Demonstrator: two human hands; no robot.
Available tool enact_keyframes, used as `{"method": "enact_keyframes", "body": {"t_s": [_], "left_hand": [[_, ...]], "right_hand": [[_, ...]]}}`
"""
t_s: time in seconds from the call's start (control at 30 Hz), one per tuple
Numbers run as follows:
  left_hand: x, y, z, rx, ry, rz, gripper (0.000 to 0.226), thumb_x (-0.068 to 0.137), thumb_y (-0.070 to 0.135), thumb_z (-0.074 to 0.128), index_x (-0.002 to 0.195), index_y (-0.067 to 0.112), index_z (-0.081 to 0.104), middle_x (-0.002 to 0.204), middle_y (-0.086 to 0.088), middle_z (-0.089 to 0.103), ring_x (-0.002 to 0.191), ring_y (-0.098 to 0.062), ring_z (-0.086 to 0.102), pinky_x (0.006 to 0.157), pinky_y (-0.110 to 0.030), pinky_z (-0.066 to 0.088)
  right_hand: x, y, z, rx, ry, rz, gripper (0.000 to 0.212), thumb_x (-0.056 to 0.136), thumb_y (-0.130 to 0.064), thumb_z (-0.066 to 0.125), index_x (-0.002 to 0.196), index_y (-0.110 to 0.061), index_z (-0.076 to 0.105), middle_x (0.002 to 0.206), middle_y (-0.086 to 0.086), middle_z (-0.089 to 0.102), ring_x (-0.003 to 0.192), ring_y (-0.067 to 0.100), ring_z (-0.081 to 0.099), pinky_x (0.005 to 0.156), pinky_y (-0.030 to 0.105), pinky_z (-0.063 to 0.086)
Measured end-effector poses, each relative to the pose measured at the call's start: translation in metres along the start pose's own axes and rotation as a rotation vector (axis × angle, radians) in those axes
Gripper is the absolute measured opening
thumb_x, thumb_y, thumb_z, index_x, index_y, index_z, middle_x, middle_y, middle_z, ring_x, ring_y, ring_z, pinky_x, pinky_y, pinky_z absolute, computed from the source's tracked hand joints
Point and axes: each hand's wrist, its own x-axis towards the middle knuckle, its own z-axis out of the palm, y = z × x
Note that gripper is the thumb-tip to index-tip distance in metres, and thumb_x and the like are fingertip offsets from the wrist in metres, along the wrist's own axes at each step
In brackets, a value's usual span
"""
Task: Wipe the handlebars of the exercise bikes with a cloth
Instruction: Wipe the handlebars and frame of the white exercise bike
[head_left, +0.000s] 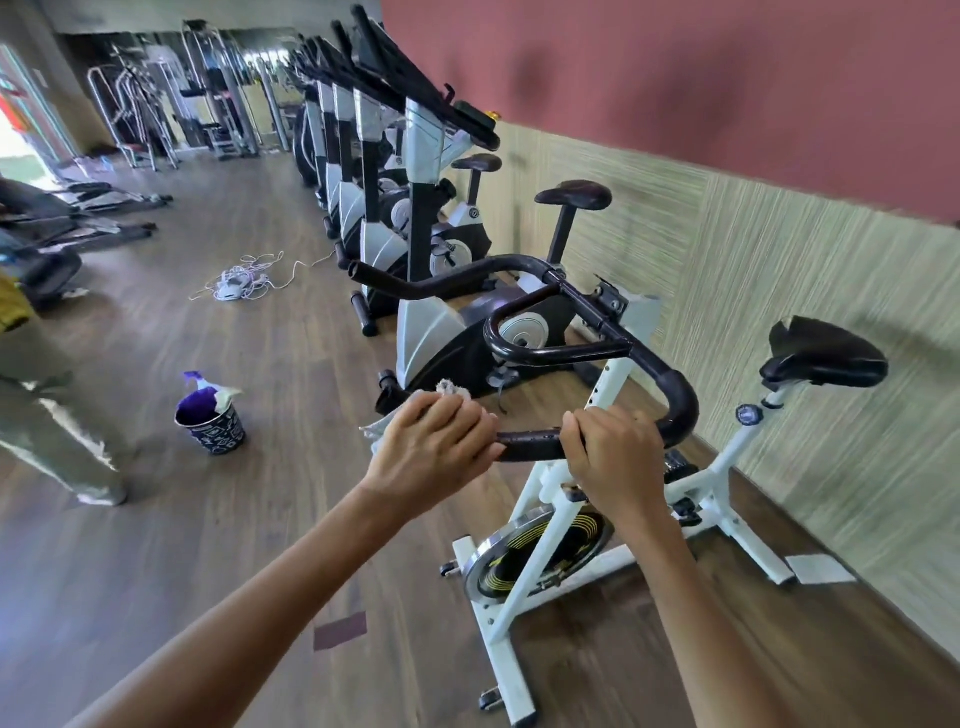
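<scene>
A white exercise bike (524, 566) stands in front of me with a black looped handlebar (675, 395). My left hand (434, 441) grips a pale cloth (454, 388) wrapped around the near end of the handlebar. Bits of the cloth stick out above and left of the fingers. My right hand (613, 449) grips the same bar just to the right, fingers curled over it. A short stretch of bare black bar shows between the two hands.
A row of grey and black exercise bikes (415, 291) runs along the wall behind. A dark bucket (213, 423) with a spray bottle and cloths sits on the wooden floor at left. Another person's leg (52, 415) stands far left. A white cable bundle (239, 283) lies on the floor.
</scene>
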Motion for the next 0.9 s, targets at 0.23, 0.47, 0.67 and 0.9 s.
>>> {"method": "enact_keyframes", "body": {"t_s": [0.23, 0.47, 0.67, 0.9], "left_hand": [[0.022, 0.043, 0.007, -0.053, -0.138, -0.103, 0.035, 0.102, 0.033, 0.042, 0.075, 0.02, 0.06, 0.075, 0.001, 0.064, 0.069, -0.021, 0.056, 0.064, -0.034, 0.042], [0.0, 0.005, -0.002, -0.013, 0.063, -0.056, 0.013, 0.09, 0.028, 0.066, 0.088, 0.018, 0.072, 0.091, 0.0, 0.071, 0.088, -0.022, 0.067, 0.076, -0.035, 0.05], [-0.008, 0.024, 0.037, -0.028, 0.396, -0.302, 0.021, 0.089, 0.026, 0.058, 0.091, 0.027, 0.079, 0.104, 0.008, 0.074, 0.104, -0.015, 0.059, 0.089, -0.035, 0.043], [-0.004, 0.062, 0.083, -0.175, 0.817, -0.615, 0.035, 0.1, 0.025, 0.035, 0.122, 0.028, 0.062, 0.159, 0.006, 0.023, 0.144, -0.022, 0.019, 0.114, -0.047, 0.023]], "right_hand": [[0.0, -0.005, -0.003, -0.021, -0.028, 0.02, 0.04, 0.098, -0.026, 0.04, 0.061, -0.019, 0.055, 0.056, -0.01, 0.04, 0.055, 0.012, 0.033, 0.062, 0.027, 0.024], [0.0, 0.003, 0.0, 0.035, -0.014, -0.021, 0.043, 0.098, -0.03, 0.038, 0.06, -0.019, 0.057, 0.053, -0.008, 0.045, 0.051, 0.014, 0.037, 0.058, 0.029, 0.036], [0.0, 0.001, 0.009, 0.073, 0.176, -0.034, 0.044, 0.094, -0.025, 0.041, 0.052, -0.02, 0.049, 0.05, -0.011, 0.03, 0.046, 0.013, 0.028, 0.053, 0.028, 0.032], [-0.006, -0.001, 0.029, 0.017, 0.432, -0.07, 0.041, 0.089, -0.018, 0.043, 0.048, -0.019, 0.04, 0.043, -0.004, 0.035, 0.044, 0.022, 0.032, 0.055, 0.033, 0.034]]}}
